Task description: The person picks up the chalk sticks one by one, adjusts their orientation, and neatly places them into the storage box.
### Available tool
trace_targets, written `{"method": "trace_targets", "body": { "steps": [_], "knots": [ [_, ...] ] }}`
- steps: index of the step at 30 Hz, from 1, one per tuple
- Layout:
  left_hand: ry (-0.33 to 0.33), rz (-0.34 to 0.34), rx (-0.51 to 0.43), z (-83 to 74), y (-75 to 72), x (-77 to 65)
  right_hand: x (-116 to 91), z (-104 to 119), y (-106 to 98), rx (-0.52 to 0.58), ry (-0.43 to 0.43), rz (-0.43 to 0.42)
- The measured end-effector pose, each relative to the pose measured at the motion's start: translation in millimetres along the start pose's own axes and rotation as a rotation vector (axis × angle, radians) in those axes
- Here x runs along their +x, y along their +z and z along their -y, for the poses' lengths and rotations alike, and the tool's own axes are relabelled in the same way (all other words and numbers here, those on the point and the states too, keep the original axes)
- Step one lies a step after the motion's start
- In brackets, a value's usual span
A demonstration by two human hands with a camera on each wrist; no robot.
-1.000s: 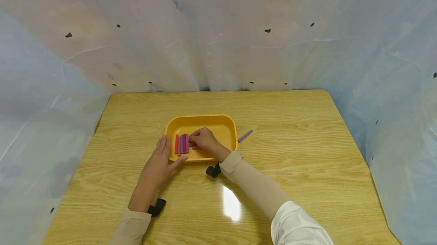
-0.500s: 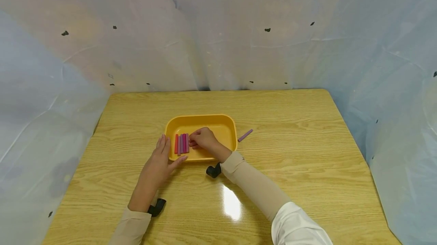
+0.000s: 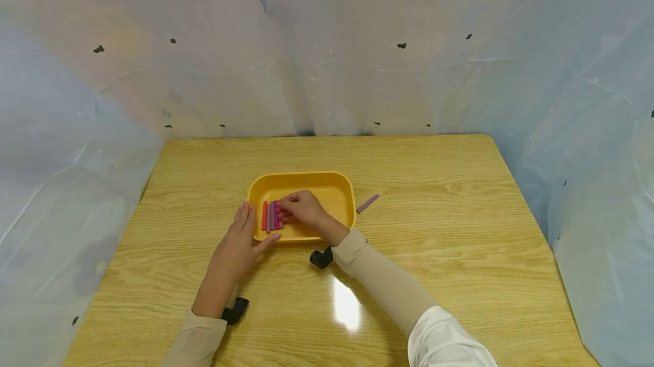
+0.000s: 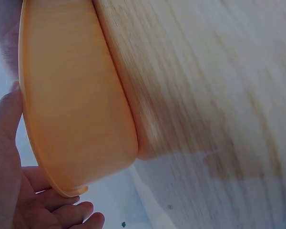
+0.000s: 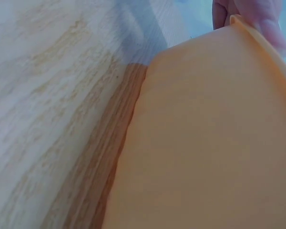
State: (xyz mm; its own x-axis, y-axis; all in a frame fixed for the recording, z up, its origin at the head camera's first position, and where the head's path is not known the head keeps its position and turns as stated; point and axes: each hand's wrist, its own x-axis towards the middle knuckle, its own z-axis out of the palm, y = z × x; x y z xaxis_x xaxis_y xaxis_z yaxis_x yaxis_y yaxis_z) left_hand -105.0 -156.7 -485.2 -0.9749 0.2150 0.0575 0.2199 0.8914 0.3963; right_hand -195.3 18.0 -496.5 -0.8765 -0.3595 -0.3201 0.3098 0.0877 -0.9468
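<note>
In the head view a yellow plastic tray [image 3: 329, 194] stands on the wooden table. Several slim coloured sticks lie side by side in its left half: a red stick [image 3: 264, 216], mauve ones and a magenta stick [image 3: 276, 220]. My left hand [image 3: 237, 245] holds the tray's near left corner, thumb along the near rim and fingers at the left end; in the left wrist view its fingers bend round the rim. My right hand [image 3: 304, 209] reaches into the tray, bent fingertips over the rightmost mauve stick [image 3: 281, 226], partly covering it. Whether they pinch it is hidden.
One more mauve stick [image 3: 368, 203] lies on the table just right of the tray. The wooden table [image 3: 449, 230] extends around the tray, with hanging plastic sheeting [image 3: 337, 71] behind it and at both sides. Black wrist-worn pieces show below both hands.
My right fingertips have shifted slightly left, from beside the row of sticks onto its rightmost mauve stick. The left hand, the tray and the loose stick stay in place.
</note>
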Motion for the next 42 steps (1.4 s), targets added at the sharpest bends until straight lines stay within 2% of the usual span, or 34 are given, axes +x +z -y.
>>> {"method": "trace_targets", "body": {
  "steps": [6, 11, 16, 20, 27, 30, 38, 42],
  "knots": [
    [0.0, 0.002, 0.006, 1.5, -1.7, -0.4, -1, 3, 2, -0.021, -0.066, -0.016],
    [-0.002, 0.0, 0.013, 0.5, -1.6, -0.4, -3, 7, -1, 0.043, -0.102, -0.021],
    [-0.012, 0.007, 0.016, 0.6, -1.2, -0.4, -19, 25, -7, 0.102, -0.175, -0.014],
    [-0.021, 0.019, 0.004, 0.8, -1.2, -0.1, -35, 38, -17, 0.078, -0.24, -0.005],
    [-0.022, 0.012, -0.007, 0.6, -0.5, -0.9, -52, 47, -48, 0.004, -0.358, 0.01],
    [-0.016, 0.004, -0.009, 0.7, -0.3, -1.8, -52, 44, -65, -0.021, -0.399, -0.024],
    [-0.004, -0.014, -0.007, 2.5, -0.8, -2.8, -66, 49, -106, -0.09, -0.4, -0.093],
    [-0.011, 0.0, -0.015, 2.4, -1.1, -3.5, -64, 37, -129, -0.145, -0.379, -0.117]
  ]
}}
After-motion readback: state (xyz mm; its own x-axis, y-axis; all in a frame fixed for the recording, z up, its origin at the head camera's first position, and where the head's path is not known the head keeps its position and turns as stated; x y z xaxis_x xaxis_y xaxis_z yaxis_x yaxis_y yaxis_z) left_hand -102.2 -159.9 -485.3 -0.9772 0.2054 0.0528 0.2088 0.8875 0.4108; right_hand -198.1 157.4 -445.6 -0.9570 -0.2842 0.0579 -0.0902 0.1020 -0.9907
